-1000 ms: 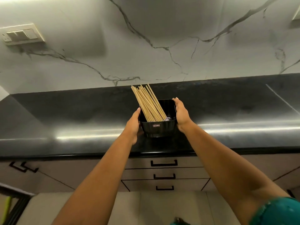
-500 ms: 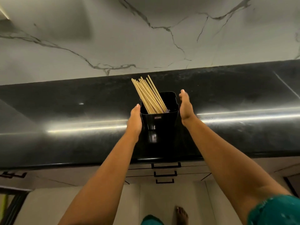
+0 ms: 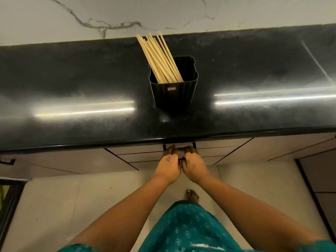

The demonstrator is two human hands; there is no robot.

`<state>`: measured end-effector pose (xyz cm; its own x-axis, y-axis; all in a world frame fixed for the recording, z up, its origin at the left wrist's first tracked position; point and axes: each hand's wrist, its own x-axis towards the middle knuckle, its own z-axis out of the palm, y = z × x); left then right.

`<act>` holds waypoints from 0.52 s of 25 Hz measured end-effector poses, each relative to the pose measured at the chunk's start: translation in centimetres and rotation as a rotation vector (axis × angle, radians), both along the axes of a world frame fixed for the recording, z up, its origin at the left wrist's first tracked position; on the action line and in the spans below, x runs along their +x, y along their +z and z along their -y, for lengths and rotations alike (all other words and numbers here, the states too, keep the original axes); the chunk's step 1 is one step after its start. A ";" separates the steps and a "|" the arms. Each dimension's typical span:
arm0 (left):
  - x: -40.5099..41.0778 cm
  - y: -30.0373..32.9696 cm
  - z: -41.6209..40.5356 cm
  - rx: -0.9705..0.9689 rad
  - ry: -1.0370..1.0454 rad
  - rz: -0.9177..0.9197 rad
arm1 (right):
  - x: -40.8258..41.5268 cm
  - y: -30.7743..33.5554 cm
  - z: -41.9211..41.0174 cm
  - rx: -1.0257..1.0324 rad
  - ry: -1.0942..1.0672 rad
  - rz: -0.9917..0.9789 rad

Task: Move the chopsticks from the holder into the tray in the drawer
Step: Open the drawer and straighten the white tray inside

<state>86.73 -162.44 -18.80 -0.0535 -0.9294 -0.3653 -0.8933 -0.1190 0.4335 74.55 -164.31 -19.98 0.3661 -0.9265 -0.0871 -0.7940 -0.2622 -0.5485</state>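
Note:
A black ribbed holder (image 3: 173, 95) stands upright on the black countertop (image 3: 72, 79), with no hand on it. Several light wooden chopsticks (image 3: 158, 55) lean to the left inside it. Below the counter's front edge, my left hand (image 3: 168, 165) and my right hand (image 3: 194, 165) sit side by side, fingers curled round the black handle (image 3: 194, 144) of the top drawer (image 3: 141, 150). The drawer is closed, so the tray is hidden.
A white marble wall (image 3: 163, 11) rises behind the counter. More drawer fronts and cabinet doors (image 3: 272, 148) run below the counter. My bare foot (image 3: 192, 195) stands on the pale tiled floor (image 3: 72, 197). A dark frame (image 3: 9, 200) sits at the lower left.
Both hands let go of the holder, which now rests on the counter, and dropped to the top drawer handle. The view has tilted downward.

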 end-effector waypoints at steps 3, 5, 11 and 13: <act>-0.3 -2.3 1.9 0.152 -0.006 0.062 | 0.2 -2.2 3.7 0.164 0.124 -0.310; 0.0 -3.4 3.1 0.106 0.029 0.065 | 0.6 -3.1 4.8 0.174 0.183 -0.458; -0.5 -2.8 4.2 0.130 -0.088 0.223 | 1.6 -3.0 3.5 0.162 0.161 -0.575; -1.0 -2.3 1.5 0.095 -0.138 0.257 | 1.4 -3.0 0.8 0.217 0.276 -0.667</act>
